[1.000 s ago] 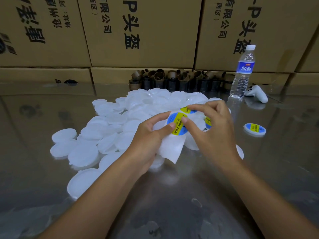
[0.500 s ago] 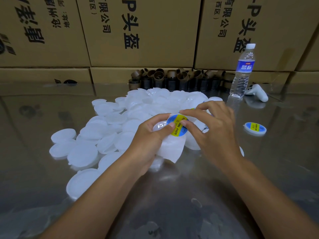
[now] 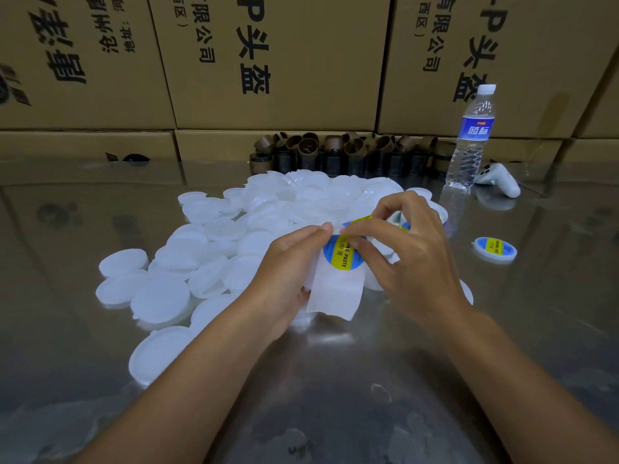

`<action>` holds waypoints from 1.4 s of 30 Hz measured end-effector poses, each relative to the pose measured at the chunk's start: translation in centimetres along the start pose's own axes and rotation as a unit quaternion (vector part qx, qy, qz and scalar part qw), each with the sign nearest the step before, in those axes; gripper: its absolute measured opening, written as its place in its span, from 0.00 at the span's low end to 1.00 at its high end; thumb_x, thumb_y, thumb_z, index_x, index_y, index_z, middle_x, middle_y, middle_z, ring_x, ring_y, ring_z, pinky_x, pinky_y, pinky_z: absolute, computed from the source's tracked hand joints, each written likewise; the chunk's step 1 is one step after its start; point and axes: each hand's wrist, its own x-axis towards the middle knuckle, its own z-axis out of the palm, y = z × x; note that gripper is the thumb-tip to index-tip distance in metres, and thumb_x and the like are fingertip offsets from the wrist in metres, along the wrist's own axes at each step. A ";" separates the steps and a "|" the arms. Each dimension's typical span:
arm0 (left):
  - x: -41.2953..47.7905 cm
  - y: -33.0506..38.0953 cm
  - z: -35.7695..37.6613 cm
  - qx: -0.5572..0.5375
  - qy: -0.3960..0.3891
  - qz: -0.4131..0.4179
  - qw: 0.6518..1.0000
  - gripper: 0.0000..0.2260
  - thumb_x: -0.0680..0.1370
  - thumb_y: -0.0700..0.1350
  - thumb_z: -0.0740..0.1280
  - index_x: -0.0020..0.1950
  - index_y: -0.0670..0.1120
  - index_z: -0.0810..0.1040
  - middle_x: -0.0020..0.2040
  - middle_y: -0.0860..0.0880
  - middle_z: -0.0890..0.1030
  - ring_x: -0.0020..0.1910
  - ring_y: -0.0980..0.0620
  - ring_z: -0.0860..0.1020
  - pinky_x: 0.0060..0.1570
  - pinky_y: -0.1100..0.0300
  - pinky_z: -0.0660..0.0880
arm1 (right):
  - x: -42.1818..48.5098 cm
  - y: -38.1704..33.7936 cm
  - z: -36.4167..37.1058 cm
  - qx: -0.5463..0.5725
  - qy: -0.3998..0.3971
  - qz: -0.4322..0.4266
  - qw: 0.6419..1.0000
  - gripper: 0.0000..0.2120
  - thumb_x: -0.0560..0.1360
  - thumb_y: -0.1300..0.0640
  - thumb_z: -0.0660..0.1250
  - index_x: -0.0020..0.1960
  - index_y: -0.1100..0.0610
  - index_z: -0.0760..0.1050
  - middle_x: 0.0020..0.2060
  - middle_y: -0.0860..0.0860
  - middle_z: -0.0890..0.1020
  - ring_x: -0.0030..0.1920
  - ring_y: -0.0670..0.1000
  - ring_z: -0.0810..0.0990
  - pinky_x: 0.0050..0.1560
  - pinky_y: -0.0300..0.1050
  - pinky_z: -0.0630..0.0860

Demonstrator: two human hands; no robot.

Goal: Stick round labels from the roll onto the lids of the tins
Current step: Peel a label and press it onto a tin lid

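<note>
My left hand (image 3: 288, 262) grips the white backing strip (image 3: 335, 293) of the label roll, its loose end hanging down over the table. A round blue-and-yellow label (image 3: 340, 256) sits on the strip. My right hand (image 3: 408, 242) pinches the label's upper edge between thumb and forefinger, and that edge is lifted off the backing. Behind and left of both hands lies a heap of white round lids (image 3: 214, 249). One lid with a label on it (image 3: 495, 249) lies apart at the right. The roll itself is hidden behind my right hand.
A water bottle (image 3: 470, 139) stands at the back right beside a white controller (image 3: 499, 179). Several brown cardboard cores (image 3: 338, 152) line the back edge. Stacked cartons (image 3: 274, 61) wall off the far side. The shiny metal table (image 3: 335, 380) reaches toward me.
The label's top edge has peeled up from the backing under my right fingers. Both hands stayed in about the same place above the lids.
</note>
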 end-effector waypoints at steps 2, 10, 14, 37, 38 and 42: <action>0.1 0.0 0.1 -0.007 0.007 0.005 1.000 0.10 0.80 0.48 0.62 0.45 0.47 0.80 0.43 0.46 0.82 0.41 0.48 0.79 0.40 0.57 0.74 | 0.0 0.0 0.1 0.010 0.005 -0.002 1.000 0.04 0.70 0.63 0.71 0.43 0.56 0.84 0.42 0.58 0.77 0.42 0.59 0.77 0.42 0.51 0.69; 0.5 -0.4 -0.2 -0.004 0.061 0.011 0.998 0.07 0.80 0.46 0.64 0.45 0.49 0.81 0.49 0.45 0.83 0.44 0.45 0.80 0.45 0.52 0.75 | -0.1 -1.5 0.0 0.163 -0.086 0.122 0.975 0.04 0.67 0.62 0.67 0.39 0.55 0.80 0.57 0.48 0.75 0.60 0.49 0.71 0.59 0.39 0.66; 0.7 -0.6 -0.3 -0.003 0.096 0.024 0.995 0.08 0.79 0.46 0.65 0.44 0.51 0.82 0.50 0.47 0.83 0.46 0.46 0.80 0.50 0.51 0.76 | 0.3 -2.3 -0.4 0.265 -0.095 0.194 0.940 0.08 0.65 0.61 0.64 0.34 0.48 0.74 0.58 0.42 0.74 0.64 0.44 0.70 0.61 0.29 0.61; 0.5 0.6 -0.2 -0.266 0.041 0.027 0.963 0.11 0.80 0.43 0.58 0.42 0.43 0.77 0.42 0.42 0.85 0.38 0.42 0.84 0.34 0.51 0.82 | 1.3 -1.4 -0.8 0.563 -0.001 0.404 0.721 0.15 0.75 0.69 0.64 0.47 0.49 0.76 0.39 0.49 0.83 0.46 0.50 0.82 0.48 0.43 0.79; 0.4 0.7 -0.2 -0.265 0.034 0.021 0.964 0.10 0.80 0.42 0.59 0.43 0.43 0.77 0.41 0.43 0.85 0.37 0.43 0.84 0.33 0.52 0.81 | 1.3 -1.4 -0.9 0.565 -0.010 0.399 0.722 0.15 0.75 0.69 0.64 0.48 0.49 0.76 0.39 0.48 0.83 0.45 0.49 0.83 0.46 0.42 0.79; 0.3 0.7 -0.2 -0.262 0.003 -0.008 0.965 0.09 0.80 0.42 0.57 0.51 0.42 0.76 0.45 0.40 0.84 0.39 0.41 0.84 0.32 0.52 0.81 | 1.2 -1.4 -1.0 0.566 -0.047 0.381 0.729 0.18 0.75 0.69 0.63 0.52 0.46 0.78 0.40 0.47 0.83 0.42 0.46 0.82 0.42 0.37 0.77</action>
